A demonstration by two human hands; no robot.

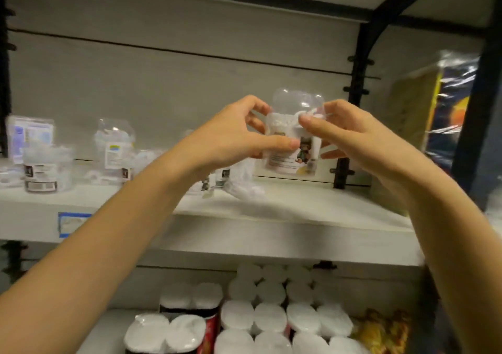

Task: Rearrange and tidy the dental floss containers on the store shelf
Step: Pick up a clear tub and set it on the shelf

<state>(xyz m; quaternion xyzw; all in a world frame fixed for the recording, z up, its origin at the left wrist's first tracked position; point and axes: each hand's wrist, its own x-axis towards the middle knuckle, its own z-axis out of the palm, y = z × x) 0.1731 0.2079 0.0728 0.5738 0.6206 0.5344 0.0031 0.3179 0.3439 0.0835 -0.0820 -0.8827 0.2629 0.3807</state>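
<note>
A clear plastic floss container (292, 125) with a cartoon-figure label is held upright above the white shelf (312, 209), right of centre. My left hand (239, 133) grips its left side, thumb across the front. My right hand (347, 133) grips its right side, thumb on the upper front. Several other clear floss containers stand or lie on the same shelf: a round tub (47, 169) at the left, a carded pack (28, 136) behind it, a taller pack (115, 147), and toppled ones (239, 180) under my left wrist.
A black shelf bracket (355, 109) rises just behind the held container. A plastic-wrapped yellow and blue package (434, 104) stands at the right end. A blue-edged price label (72, 223) sits on the shelf lip. Packs of white rolls (269, 315) fill the shelf below.
</note>
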